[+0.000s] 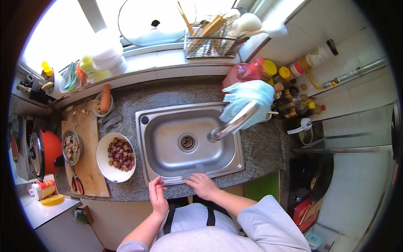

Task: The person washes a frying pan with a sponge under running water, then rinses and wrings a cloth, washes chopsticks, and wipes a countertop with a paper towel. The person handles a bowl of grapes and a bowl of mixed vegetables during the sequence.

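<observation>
A stainless steel sink (170, 126) is set in the speckled stone counter before me, its drain (188, 142) uncovered. My right hand (201, 186) is at the front rim, palm down. Under its fingertips shows a thin greyish piece (192, 171), too blurred to name, perhaps cloth or plastic film. My left hand (158, 198) is by the front left corner of the sink, fingers loosely bent, with nothing visible in it. Left of the sink stands a white bowl (104, 165) of red grapes (121, 154). A curved metal faucet (234, 123) reaches over the basin, a blue mesh cloth (248, 94) draped at it.
Scissors (77, 185) and a metal bowl of food (71, 148) rest on the wooden cutting board (89, 163). Behind is a small bowl (98, 110) with a carrot (106, 98). Bottles (296, 104) crowd the right corner. A red pot (48, 151) stands far left.
</observation>
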A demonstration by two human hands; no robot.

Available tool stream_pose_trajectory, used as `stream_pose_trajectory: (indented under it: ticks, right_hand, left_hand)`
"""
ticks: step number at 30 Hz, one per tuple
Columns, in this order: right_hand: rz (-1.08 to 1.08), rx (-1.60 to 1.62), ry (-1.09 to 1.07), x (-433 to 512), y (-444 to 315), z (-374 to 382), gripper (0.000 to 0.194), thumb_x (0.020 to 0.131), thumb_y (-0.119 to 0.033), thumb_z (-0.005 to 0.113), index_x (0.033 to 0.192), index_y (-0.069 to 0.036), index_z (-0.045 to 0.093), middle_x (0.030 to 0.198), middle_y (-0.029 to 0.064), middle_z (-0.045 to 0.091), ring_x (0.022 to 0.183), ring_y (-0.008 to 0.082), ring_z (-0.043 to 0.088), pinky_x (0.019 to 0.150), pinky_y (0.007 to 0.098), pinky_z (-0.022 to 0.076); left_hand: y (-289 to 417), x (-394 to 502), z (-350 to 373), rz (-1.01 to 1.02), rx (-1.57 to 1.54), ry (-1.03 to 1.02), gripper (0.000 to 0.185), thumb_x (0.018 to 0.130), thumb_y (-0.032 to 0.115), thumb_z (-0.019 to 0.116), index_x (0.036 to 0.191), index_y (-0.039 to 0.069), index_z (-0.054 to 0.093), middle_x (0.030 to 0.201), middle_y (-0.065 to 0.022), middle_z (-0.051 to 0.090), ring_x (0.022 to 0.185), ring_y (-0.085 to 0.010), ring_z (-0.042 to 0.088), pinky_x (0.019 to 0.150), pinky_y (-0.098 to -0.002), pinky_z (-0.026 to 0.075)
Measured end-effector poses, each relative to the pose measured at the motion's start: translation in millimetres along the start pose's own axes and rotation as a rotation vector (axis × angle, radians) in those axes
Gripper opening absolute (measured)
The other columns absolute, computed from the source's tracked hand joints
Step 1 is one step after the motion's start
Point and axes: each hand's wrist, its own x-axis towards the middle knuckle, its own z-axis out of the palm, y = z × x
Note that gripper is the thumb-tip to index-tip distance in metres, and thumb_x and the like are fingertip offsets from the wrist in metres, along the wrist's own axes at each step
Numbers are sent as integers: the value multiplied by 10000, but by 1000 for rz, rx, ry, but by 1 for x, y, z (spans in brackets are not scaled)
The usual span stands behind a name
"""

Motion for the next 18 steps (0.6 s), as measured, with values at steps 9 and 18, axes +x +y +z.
stream_pose_trajectory:
  ticks: [9, 18]
  right_hand:
    - [-177, -253, -235, -70, 179, -140, 256, 844, -71, 520, 1063, -62, 653, 1254, 119, 604, 1294, 258, 484, 1061, 405, 408]
    - [158, -26, 322, 50, 142, -113, 337, 819, 8, 538, 1137, -39, 640, 1156, 192, 605, 1128, 384, 554, 969, 436, 468]
  left_hand:
    - [-13, 12, 94, -27, 57, -250, 307, 939, 56, 537, 1244, 29, 533, 1125, -87, 506, 1013, -160, 527, 817, -272, 468]
    - [-33, 109, 196, -713, -609, -256, 369, 981, 285, 556, 1254, 39, 520, 1131, -86, 615, 1043, -210, 599, 880, -374, 516]
